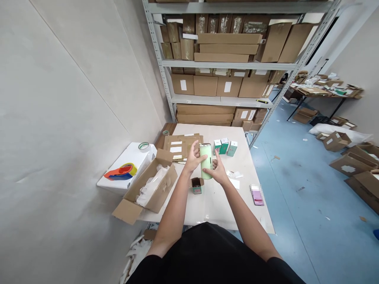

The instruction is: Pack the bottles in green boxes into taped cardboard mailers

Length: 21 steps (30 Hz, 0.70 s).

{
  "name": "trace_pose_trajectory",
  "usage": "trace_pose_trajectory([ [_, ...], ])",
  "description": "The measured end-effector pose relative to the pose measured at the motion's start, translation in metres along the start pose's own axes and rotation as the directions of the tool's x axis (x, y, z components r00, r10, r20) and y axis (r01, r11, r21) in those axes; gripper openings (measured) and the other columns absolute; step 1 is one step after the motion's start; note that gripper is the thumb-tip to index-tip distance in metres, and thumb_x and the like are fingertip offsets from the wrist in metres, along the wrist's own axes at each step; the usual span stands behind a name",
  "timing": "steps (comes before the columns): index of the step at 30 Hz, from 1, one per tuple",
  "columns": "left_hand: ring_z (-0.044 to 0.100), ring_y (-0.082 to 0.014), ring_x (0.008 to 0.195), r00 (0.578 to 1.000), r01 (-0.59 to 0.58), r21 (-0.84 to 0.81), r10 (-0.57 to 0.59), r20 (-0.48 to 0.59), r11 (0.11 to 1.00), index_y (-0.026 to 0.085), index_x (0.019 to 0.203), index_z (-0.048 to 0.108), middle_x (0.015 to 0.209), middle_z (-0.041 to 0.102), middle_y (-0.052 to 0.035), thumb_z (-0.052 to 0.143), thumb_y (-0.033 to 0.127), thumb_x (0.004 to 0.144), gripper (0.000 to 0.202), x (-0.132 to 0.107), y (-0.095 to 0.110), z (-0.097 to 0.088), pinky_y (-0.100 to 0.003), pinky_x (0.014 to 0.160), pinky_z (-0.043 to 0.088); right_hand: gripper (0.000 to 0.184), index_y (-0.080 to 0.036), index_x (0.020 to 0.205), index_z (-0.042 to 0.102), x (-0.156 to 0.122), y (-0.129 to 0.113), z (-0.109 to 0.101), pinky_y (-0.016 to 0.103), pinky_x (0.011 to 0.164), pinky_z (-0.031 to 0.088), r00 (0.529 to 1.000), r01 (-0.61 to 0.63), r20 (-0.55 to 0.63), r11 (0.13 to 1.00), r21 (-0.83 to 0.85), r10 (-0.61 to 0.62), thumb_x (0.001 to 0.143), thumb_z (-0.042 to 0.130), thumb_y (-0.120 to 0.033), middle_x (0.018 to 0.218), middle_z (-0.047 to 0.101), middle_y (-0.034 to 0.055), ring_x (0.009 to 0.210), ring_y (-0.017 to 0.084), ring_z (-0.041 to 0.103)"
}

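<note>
A light green tumbler (pixel 205 161) with a silvery rim and dark lettering stands nearly upright between my hands, above the table. My left hand (pixel 193 158) grips its left side, thumb across the front and fingers raised near the top. On the other side my right hand (pixel 218 170) holds it lower down, with the thumb near the base. Just below the tumbler, a small green box (pixel 197 188) sits on the table with its top flaps apart and a dark inside. Behind my right hand are several small green-and-white boxes, among them a pale green one (pixel 232 148).
To the left, a long cardboard box (pixel 160 189) holds white wrapping. A tape dispenser (pixel 121 172) and a tape roll (pixel 143 146) rest on a white surface. Flattened cardboard (pixel 189 144) lies at the table's back. A pink packet (pixel 257 196) lies right. Shelving (pixel 227 65) stands behind.
</note>
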<state>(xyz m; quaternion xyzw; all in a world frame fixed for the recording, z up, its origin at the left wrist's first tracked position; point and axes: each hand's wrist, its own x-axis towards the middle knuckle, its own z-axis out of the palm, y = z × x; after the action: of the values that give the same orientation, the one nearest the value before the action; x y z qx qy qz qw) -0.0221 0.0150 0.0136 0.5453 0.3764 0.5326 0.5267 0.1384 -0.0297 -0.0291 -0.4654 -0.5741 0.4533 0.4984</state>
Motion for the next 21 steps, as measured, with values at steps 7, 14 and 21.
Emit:
trace_pose_trajectory([
  [7, 0.070, -0.0229, 0.105, 0.998, 0.005, 0.133, 0.004, -0.064, 0.991, 0.025, 0.143, 0.051, 0.131, 0.064, -0.0131, 0.094, 0.037, 0.067, 0.088, -0.008, -0.010, -0.009, -0.036, 0.087, 0.061, 0.119, -0.035, 0.167, 0.010, -0.004, 0.012, 0.007, 0.043, 0.091, 0.058, 1.000, -0.005, 0.008, 0.994, -0.107, 0.006, 0.072, 0.082, -0.034, 0.123, 0.064, 0.0055, 0.103, 0.024, 0.066],
  [14, 0.071, -0.0216, 0.101, 0.990, 0.099, 0.380, -0.054, -0.126, 0.920, 0.028, 0.140, 0.056, 0.128, 0.068, -0.0088, 0.090, 0.035, 0.070, 0.078, -0.021, -0.027, -0.025, -0.035, 0.088, 0.060, 0.119, -0.033, 0.165, 0.020, -0.004, 0.048, 0.032, 0.036, 0.081, 0.060, 0.989, -0.141, -0.057, 0.983, -0.115, 0.135, 0.065, 0.084, -0.032, 0.113, 0.065, 0.0031, 0.091, 0.021, 0.067],
  [21, 0.073, -0.0197, 0.085, 0.957, 0.252, 0.453, -0.152, -0.245, 0.855, 0.029, 0.139, 0.056, 0.116, 0.073, -0.0061, 0.092, 0.029, 0.064, 0.083, -0.034, -0.081, -0.056, -0.037, 0.088, 0.059, 0.108, -0.033, 0.161, 0.030, -0.010, 0.124, 0.055, 0.041, 0.098, 0.055, 0.972, -0.221, 0.060, 0.970, -0.096, 0.227, 0.065, 0.076, -0.028, 0.136, 0.060, 0.0069, 0.114, 0.023, 0.065],
])
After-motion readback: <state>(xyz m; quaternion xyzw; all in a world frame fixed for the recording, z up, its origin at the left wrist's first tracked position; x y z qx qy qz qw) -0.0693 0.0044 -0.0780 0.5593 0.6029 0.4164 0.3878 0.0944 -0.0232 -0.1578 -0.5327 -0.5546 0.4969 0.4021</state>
